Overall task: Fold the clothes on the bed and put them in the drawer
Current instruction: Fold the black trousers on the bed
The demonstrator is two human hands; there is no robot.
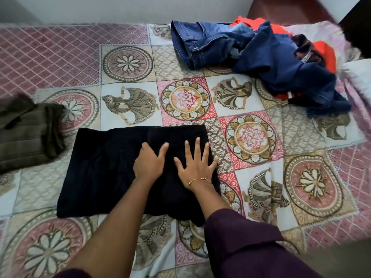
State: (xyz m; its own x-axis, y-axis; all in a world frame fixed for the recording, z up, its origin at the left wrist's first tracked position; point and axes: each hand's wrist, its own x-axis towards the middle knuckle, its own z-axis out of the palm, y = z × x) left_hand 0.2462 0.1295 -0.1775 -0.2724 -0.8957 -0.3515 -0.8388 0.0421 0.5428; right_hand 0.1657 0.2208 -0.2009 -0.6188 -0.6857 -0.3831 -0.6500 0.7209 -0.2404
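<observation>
Both hands, left hand and right hand, press flat with fingers spread on the black garment; patterned bedsheet stretches beyond the fingertips to a white wall.

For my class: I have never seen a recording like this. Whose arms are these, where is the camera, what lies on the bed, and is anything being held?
There is no machine here. A person wears one camera on the head, looking down at their own arms. The left hand and right hand press flat on a black garment spread on the patterned bedsheet; neither grips it. A folded olive garment lies at the left. An unfolded pile of blue jeans and orange clothes waits at the far right.
</observation>
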